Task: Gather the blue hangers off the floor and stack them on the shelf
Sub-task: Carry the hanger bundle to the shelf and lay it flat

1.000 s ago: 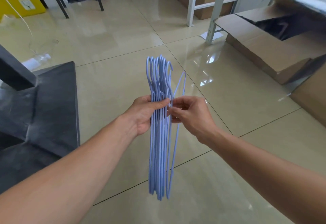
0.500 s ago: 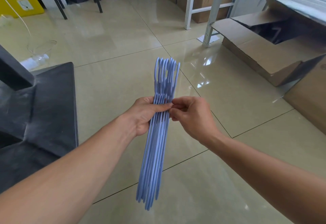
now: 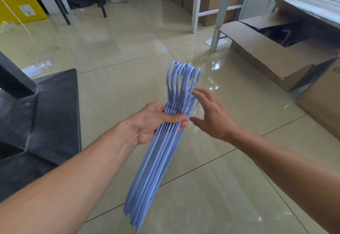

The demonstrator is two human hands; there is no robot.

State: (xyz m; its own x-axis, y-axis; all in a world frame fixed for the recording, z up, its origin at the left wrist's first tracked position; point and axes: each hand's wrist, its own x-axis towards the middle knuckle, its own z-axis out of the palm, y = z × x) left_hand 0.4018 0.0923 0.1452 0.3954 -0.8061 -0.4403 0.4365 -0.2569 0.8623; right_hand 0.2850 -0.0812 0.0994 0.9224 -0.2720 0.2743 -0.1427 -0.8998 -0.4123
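Observation:
A bundle of several blue hangers (image 3: 154, 163) is held edge-on in front of me, hooks pointing away and slightly right, bottoms tilted toward the lower left. My left hand (image 3: 156, 121) is shut around the bundle just below the hooks. My right hand (image 3: 209, 116) is beside the hooks on the right, fingers spread, its fingertips close to or brushing the hangers and holding nothing. A metal shelf frame (image 3: 219, 14) with white and grey legs stands at the upper right.
A black stand base (image 3: 55, 116) lies on the tiled floor at the left. An open cardboard box (image 3: 266, 53) and further boxes (image 3: 323, 108) sit at the right. Black chair legs (image 3: 99, 0), a yellow panel (image 3: 20, 3) and a white cable (image 3: 31, 38) are at the back left.
My right hand has let go of the hangers and opened beside them. The bundle has tilted further, its bottom swinging left, and now rests in the left hand alone.

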